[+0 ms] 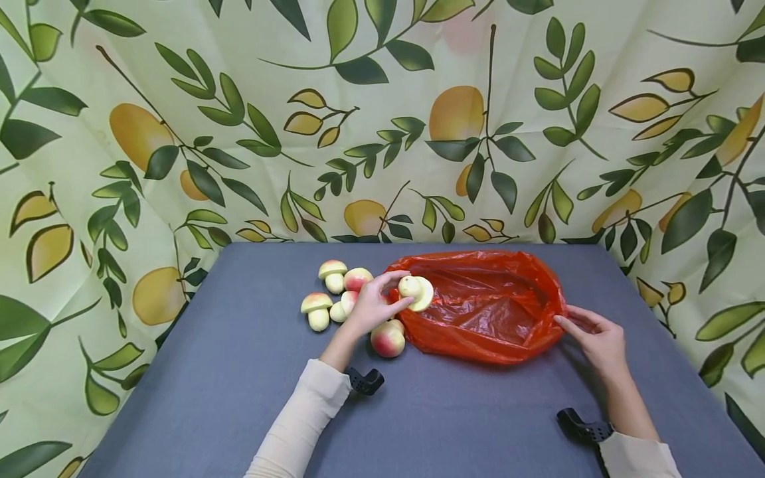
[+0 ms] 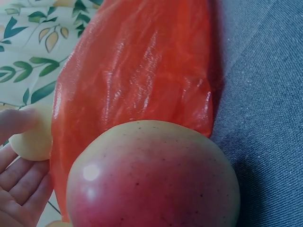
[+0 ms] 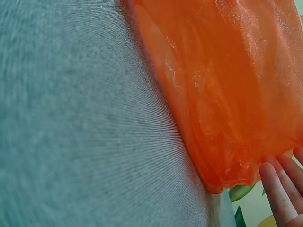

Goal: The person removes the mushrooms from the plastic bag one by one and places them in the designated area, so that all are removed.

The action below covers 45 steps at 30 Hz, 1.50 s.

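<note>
Cream sleeves (image 1: 299, 421) nearest, a black wrist mount (image 1: 366, 382) by each; beyond them the two hands sit well apart. Left hand (image 1: 375, 302): thumb and fingers pinch a mushroom-shaped piece (image 1: 417, 293), stem tipped up, at the left rim of a red plastic bag (image 1: 478, 352). Right hand (image 1: 600, 342) seems to nip the bag's right edge between thumb and fingertips. Main hazard, as I judge it: such thin film has little stiffness, so a loosened right-hand pinch could let the mouth sag, and the piece might snag on the rim or drop outside. Too hard a pull might drag the whole bag along the counter (image 1: 448, 425). Smooth, round caps look liable to slip from a light hold; the blushed piece (image 1: 388, 340) just beside the bag could roll if the left wrist brushed it. Textures: bag glossy, crinkled, translucent; blushed surface satiny, pink fading to pale yellow, dark-specked; other mushroom shapes (image 1: 316, 311), domed on stubby stems, clustered left of the bag; counter covering blue-grey, matt, finely woven. Behind, creased cloth (image 1: 382, 93) printed with leaves and fruit.
</note>
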Each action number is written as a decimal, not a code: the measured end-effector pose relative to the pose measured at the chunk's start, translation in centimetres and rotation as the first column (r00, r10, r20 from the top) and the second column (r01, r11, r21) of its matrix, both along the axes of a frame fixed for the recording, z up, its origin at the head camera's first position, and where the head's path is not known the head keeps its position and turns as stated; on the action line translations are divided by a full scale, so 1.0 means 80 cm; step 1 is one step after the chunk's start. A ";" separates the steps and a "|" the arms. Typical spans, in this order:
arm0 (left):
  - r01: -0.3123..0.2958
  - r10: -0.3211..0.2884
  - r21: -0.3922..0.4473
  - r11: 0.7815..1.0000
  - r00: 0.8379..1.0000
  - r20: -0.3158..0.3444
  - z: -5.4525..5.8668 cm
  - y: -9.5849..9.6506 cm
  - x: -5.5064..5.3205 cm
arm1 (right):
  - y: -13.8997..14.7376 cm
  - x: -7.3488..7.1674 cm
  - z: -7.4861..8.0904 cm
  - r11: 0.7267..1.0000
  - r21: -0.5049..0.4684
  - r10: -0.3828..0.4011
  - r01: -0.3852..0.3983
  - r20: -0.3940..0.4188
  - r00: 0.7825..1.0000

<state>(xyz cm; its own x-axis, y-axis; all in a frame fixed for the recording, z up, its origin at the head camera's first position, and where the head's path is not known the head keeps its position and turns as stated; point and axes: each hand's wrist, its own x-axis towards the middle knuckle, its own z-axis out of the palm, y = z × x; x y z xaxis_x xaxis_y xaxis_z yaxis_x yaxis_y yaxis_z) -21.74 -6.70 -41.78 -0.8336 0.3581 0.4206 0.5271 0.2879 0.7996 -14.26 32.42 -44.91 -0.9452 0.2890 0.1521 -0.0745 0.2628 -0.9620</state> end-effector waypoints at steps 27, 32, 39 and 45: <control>0.005 -0.005 -0.036 0.999 1.000 -0.013 -0.003 -0.006 0.012 | 0.000 -0.002 0.002 0.999 0.049 -0.021 0.019 0.046 0.999; 0.020 -0.020 -0.032 0.999 1.000 0.009 -0.004 -0.016 0.018 | 0.000 -0.001 0.001 1.000 -0.007 -0.003 0.003 0.010 1.000; 0.008 -0.009 -0.072 0.997 1.000 -0.007 -0.005 -0.026 0.030 | 0.001 -0.001 0.001 1.000 -0.026 0.003 -0.003 0.014 1.000; 0.003 -0.002 -0.062 0.998 1.000 0.007 -0.006 -0.035 0.038 | 0.001 -0.001 0.000 1.000 -0.011 0.004 -0.004 0.022 1.000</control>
<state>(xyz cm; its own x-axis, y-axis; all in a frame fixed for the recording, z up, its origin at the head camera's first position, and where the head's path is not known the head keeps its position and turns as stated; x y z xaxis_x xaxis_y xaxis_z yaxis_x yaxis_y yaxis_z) -18.72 -9.51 -42.26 -0.8353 0.3856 0.3918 0.5226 0.3361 0.7835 -14.34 32.51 -44.87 -0.9494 0.2868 0.1280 -0.0540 0.2523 -0.9661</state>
